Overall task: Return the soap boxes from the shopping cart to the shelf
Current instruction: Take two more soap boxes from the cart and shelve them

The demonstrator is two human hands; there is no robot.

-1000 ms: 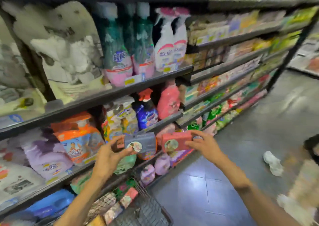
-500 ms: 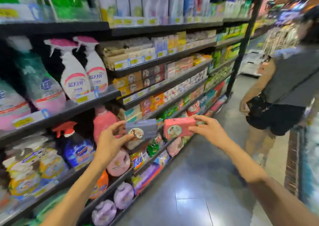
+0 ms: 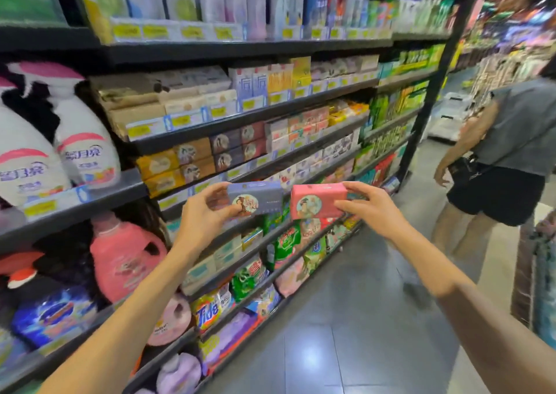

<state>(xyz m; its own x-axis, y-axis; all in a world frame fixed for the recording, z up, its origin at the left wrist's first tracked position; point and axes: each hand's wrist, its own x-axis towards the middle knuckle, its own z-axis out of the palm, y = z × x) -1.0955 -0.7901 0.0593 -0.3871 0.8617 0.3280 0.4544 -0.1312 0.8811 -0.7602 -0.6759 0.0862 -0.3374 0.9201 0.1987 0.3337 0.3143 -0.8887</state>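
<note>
- the left hand (image 3: 202, 216) is closed around one end of a blue-grey soap box (image 3: 255, 198), thumb on the front face and fingers along the top and back, holding it level in the air.
- the right hand (image 3: 370, 210) grips the right end of a pink soap box (image 3: 317, 200) the same way, thumb in front, fingers curled over the top.
- the two boxes sit side by side at the same height, a narrow gap between them, each with a round picture label facing the camera.
- both boxes are held out in front of the shelf unit (image 3: 240, 117), off any shelf, level with the rows of small boxed soaps (image 3: 210, 153).
- white spray bottles (image 3: 81, 141) stand on a shelf to the left, a pink detergent jug (image 3: 123, 258) below them, and a tide bag (image 3: 210, 309) lower down.
- another person in a grey top and black shorts (image 3: 499, 168) stands in the aisle to the right, on the grey tiled floor (image 3: 346, 333).
</note>
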